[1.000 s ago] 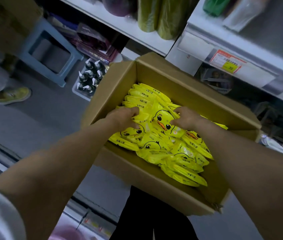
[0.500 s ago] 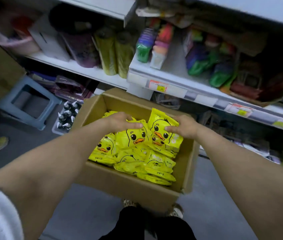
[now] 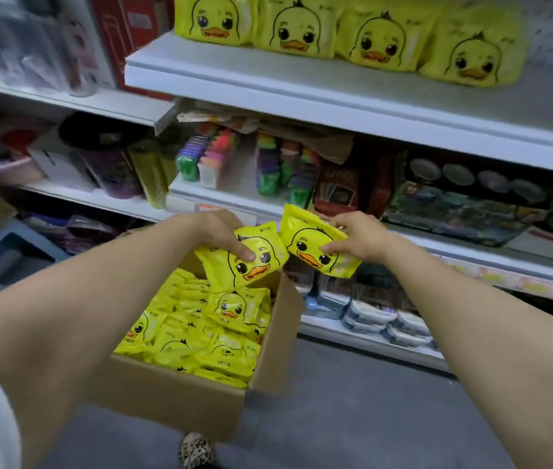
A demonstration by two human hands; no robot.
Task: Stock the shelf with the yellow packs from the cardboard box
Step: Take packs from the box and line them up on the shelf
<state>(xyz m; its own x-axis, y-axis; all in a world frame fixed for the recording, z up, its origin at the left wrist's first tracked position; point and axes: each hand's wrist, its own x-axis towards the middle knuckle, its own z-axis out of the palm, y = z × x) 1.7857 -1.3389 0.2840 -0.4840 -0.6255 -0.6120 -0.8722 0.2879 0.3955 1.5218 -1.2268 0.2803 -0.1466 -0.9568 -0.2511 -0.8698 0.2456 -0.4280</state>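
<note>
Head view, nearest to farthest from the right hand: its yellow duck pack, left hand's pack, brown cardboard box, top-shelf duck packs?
1. Yellow duck pack, in right hand.
2. Second pack in left hand, alongside.
3. Brown cardboard box, below-left.
4. Top-shelf duck packs, above.

Open along the upper shelf's [image 3: 302, 93] bare front strip, blocked behind by four duck packs [image 3: 383, 38] and at left by red boxes [image 3: 133, 25]. Crowded on the middle shelf [image 3: 180, 194] below. Free above the cardboard box [image 3: 173, 401] but for the left hand [image 3: 215, 231] and right hand [image 3: 356, 236], each gripping a yellow pack [image 3: 251, 265].
</note>
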